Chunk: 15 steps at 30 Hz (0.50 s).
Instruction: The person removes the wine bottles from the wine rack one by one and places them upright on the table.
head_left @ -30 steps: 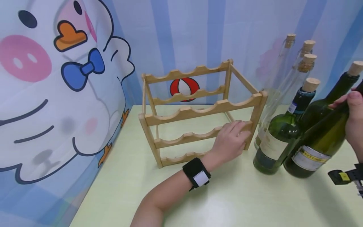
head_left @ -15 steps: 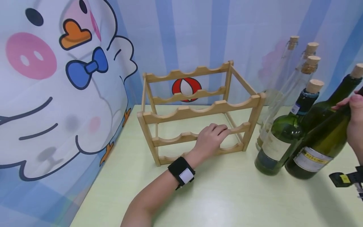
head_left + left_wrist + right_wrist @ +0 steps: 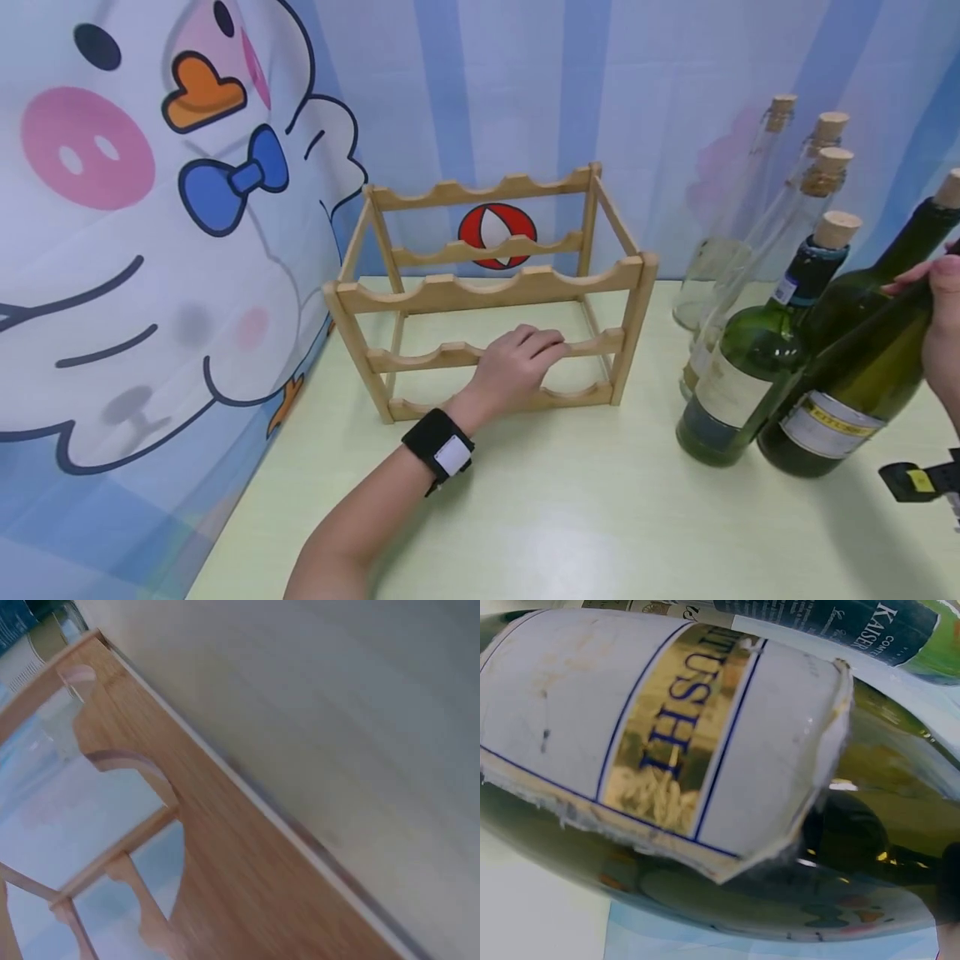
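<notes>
The wooden wine rack [image 3: 442,296] stands on the table, with scalloped rails front and back. My left hand [image 3: 517,367] grips its middle front rail, fingers hooked over the wood. In the left wrist view the rack [image 3: 225,847] fills the lower left, and the hand is out of sight. At the right edge my right hand [image 3: 947,325] holds a green wine bottle [image 3: 832,425] near the neck. That bottle leans toward the right; whether its base touches the table cannot be told. Its white label with a gold band [image 3: 660,727] fills the right wrist view.
Beside the held bottle stand a corked green bottle with a cream label [image 3: 731,387] and another dark green bottle [image 3: 847,292]. Several clear corked bottles [image 3: 708,275] are behind them. A printed curtain [image 3: 525,83] hangs behind the pale table [image 3: 600,517].
My left hand has slid left along the rail, and then the rack has shifted left with it, widening the gap to the bottles. The right hand and its bottle stay nearly still.
</notes>
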Available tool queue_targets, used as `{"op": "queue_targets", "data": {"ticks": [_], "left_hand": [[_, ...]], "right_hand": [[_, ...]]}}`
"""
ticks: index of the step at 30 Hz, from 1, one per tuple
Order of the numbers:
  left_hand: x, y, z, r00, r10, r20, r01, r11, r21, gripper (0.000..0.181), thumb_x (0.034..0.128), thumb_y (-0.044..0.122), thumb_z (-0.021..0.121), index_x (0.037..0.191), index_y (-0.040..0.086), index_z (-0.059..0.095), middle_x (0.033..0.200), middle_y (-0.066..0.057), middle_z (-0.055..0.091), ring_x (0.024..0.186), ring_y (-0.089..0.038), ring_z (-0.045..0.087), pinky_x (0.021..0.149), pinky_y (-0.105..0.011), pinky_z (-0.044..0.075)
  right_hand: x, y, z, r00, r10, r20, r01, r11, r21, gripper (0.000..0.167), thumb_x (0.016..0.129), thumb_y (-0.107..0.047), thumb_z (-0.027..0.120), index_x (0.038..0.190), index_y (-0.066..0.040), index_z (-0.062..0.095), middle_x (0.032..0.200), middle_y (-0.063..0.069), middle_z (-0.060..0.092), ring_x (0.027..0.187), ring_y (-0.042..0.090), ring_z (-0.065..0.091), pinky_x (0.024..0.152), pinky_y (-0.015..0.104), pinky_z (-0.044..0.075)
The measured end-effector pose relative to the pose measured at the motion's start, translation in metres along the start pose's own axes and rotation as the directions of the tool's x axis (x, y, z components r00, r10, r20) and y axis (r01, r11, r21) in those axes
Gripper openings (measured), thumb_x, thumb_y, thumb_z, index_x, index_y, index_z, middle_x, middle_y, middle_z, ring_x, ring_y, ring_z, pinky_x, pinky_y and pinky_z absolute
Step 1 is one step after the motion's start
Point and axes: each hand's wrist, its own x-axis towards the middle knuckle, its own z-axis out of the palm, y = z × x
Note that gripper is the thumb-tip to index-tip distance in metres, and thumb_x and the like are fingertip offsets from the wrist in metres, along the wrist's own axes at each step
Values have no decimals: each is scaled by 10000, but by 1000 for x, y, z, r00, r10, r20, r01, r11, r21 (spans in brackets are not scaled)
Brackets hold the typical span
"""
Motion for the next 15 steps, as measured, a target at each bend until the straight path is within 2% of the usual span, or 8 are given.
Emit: {"op": "queue_targets", "data": {"ticks": [5,8,10,12,14,15], "left_hand": [[-9,-13,1,999,3,-43,-4,999,-40,198,827,135,553,989,159,664,964,16,646,887,-135,578,776,-208,477],[-9,-13,0,994,-5,-110,1,999,-37,174,809,110,553,927,146,676,923,6,656,875,-148,591,771,-238,481],[-4,-7,-4,985,-36,-167,30,999,-38,171,790,77,541,880,127,677,894,-7,659,868,-158,598,770,-258,482],[5,5,-8,973,-90,-215,75,994,-75,185,765,39,525,858,101,672,888,-25,655,878,-172,599,785,-266,479],[18,20,-12,964,-145,-221,113,982,-151,210,753,17,511,889,71,662,928,-47,647,923,-178,590,843,-253,460],[27,28,-14,965,-167,-201,127,972,-199,226,762,16,505,930,59,651,977,-58,636,968,-176,576,886,-236,436]], "right_hand": [[-3,-1,-3,999,32,3,-32,999,-29,273,967,-220,294,909,-213,560,810,-237,493,749,-152,491,729,31,407],[-5,-2,-6,998,65,7,-64,996,-64,298,965,-260,282,984,-176,567,838,-242,485,769,-154,483,767,48,407],[-6,-1,-6,996,83,13,-82,993,-88,328,964,-281,272,1040,-152,564,851,-244,483,774,-160,478,776,55,407],[-7,0,-7,994,105,32,-103,991,-80,334,967,-281,248,1139,-177,515,878,-244,486,783,-160,483,771,53,408],[-7,2,-8,989,139,53,-135,988,-73,346,973,-275,216,1207,-198,459,893,-250,484,781,-164,481,770,46,406],[-7,4,-8,983,176,50,-172,982,-83,345,974,-284,203,1224,-226,432,887,-265,473,767,-169,474,764,39,404]]}}
